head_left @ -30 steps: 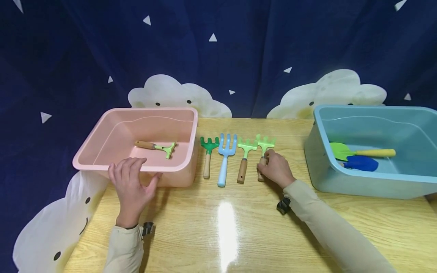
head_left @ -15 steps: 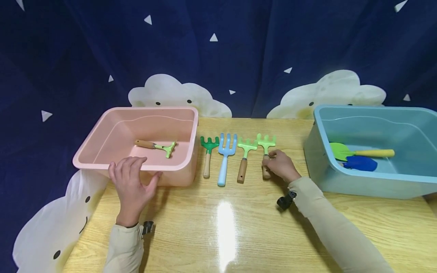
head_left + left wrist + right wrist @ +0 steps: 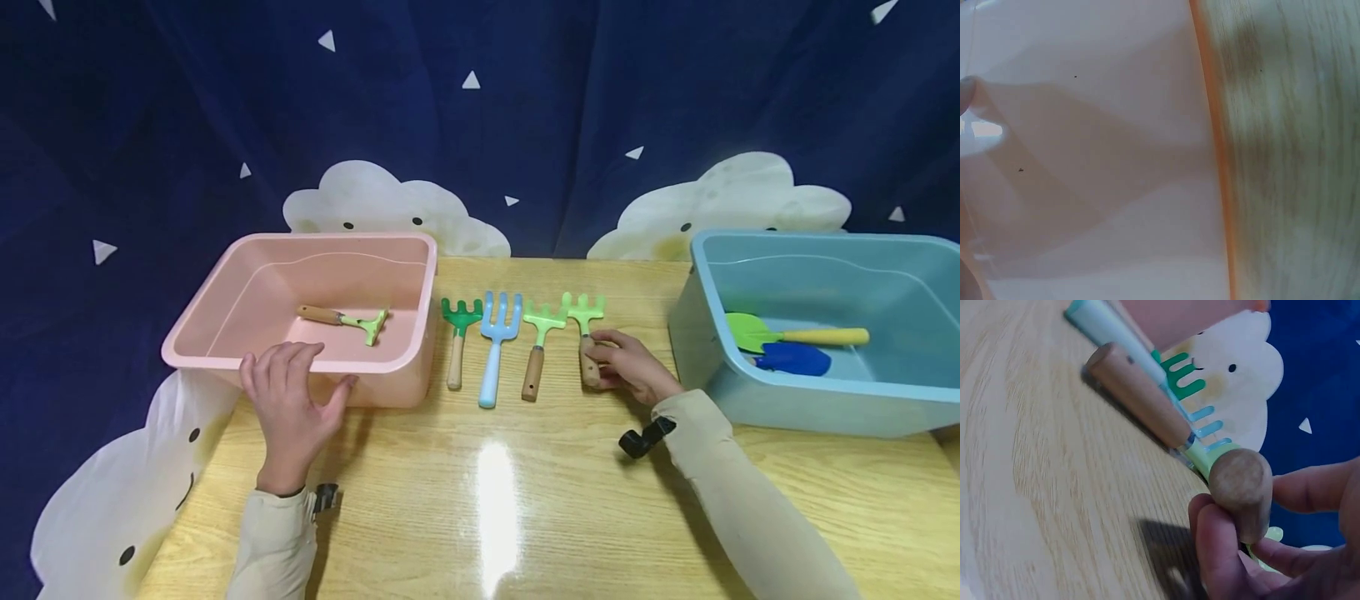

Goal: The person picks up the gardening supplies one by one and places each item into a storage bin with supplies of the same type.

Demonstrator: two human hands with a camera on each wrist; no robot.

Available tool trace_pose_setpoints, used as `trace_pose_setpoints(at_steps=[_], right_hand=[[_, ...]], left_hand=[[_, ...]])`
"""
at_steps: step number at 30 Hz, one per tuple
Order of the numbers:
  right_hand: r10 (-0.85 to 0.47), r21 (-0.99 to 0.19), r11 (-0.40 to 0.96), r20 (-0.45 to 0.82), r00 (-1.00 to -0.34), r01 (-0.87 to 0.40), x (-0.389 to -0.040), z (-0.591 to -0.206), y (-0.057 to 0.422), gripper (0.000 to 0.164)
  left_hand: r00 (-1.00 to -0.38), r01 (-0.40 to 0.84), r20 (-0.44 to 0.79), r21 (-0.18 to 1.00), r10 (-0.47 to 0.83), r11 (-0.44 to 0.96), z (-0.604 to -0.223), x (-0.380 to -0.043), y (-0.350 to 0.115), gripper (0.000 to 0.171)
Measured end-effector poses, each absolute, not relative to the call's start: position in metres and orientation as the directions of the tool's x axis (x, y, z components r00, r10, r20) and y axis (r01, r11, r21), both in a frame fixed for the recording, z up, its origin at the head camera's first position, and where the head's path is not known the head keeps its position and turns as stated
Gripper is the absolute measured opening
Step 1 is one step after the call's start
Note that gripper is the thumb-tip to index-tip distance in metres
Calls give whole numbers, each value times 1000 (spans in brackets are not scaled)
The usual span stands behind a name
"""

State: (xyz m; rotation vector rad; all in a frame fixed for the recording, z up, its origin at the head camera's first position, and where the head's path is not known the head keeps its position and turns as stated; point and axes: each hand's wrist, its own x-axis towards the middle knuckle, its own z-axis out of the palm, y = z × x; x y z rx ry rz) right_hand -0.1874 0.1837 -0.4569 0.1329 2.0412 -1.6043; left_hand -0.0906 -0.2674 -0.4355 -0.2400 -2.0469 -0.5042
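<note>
– Right hand (image 3: 636,368) has shifted right since the earlier frame; handle (image 3: 588,362) of the rightmost light green rake (image 3: 586,313) swung with it. Tine end barely moved.
– Grip?
– Narrow. Thumb and fingers pinch the handle near its butt end. Right wrist view: butt looks raised off the table (image 3: 420,483). Can't tell about the tines.
– Neighbours?
– Second light green rake (image 3: 546,319) just left, tines very close; can't tell if touching. Blue bin (image 3: 847,389) is well apart, to the right.
– How to do it well?
– I'd ease the tines sideways, clear of that neighbour, before raising further. Holding so far back, the head may droop or twist; pinching nearer the collar should steady it.
– Left hand (image 3: 291,421)?
– Fingers over the pink bin's (image 3: 382,367) front rim, thumb outside. Can't tell if it's squeezing.
</note>
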Motion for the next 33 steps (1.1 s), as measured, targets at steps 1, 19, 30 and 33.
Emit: trace_pose_setpoints(at_steps=[1,19,30,33], right_hand=[[-254,-877,266,-464,-849,400,-187,-457,185,66],[-415,-917,61,-383,-825,395,-182,-468,194,83],[-389,-923,76,-377,-841,378,-182,-468,194,83],[-353,-923,112,-383,-854,368,-183,-463,193,83]], left_hand=[[-503,369,863,252,-36,894,-436,-91,-267,55],[-496,377,867,263,-47,888,-437,-93,-267,52],[-489,375,871,259,-48,890,-437,-93,-266,53],[-488,373,872,255,-45,892,-437,-93,-266,54]])
